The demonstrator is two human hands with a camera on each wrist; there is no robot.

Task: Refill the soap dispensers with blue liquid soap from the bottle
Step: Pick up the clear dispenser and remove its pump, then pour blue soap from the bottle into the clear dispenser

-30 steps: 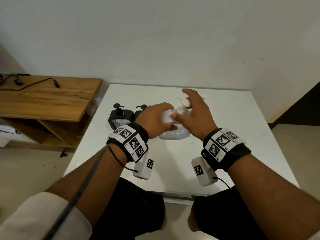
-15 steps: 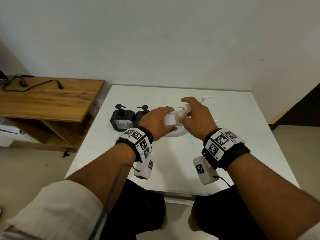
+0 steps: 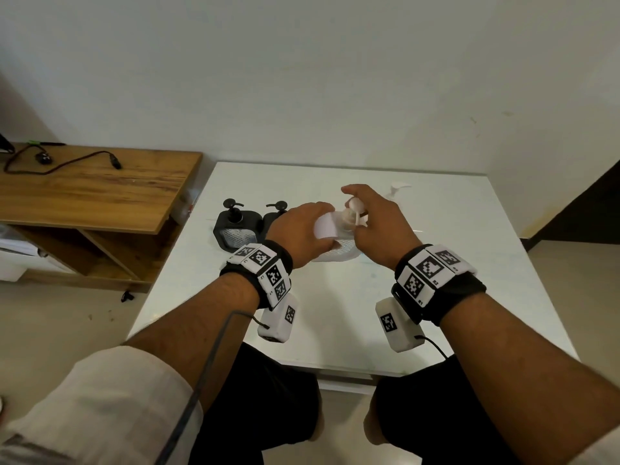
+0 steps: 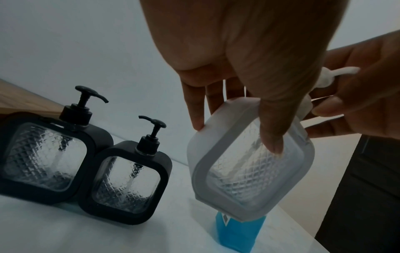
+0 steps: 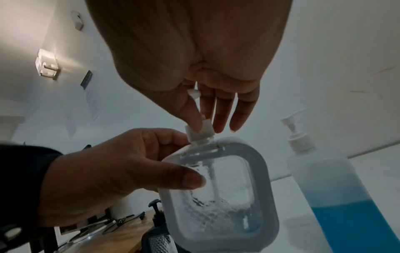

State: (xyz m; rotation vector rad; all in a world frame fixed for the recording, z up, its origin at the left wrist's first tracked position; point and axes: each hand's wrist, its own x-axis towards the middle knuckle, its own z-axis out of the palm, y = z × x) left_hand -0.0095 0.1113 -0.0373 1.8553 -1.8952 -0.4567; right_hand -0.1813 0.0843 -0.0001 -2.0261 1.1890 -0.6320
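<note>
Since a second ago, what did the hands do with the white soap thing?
The right hand curled its fingers onto the white pump collar, then lifted its fingers a little. The left hand kept gripping the white dispenser, which stayed put. The two black dispensers and the blue soap bottle did not move.

Nothing I can properly read here. The bands on my wrists [image 3: 268,273] carry black-and-white square code patterns, and beside each pattern there are tiny characters, too small for me to make out. The small white boxes hanging under my wrists [image 3: 397,325] bear the same kind of square code and no words. The papers on the far wall [image 5: 93,101] are blurred past reading.
</note>
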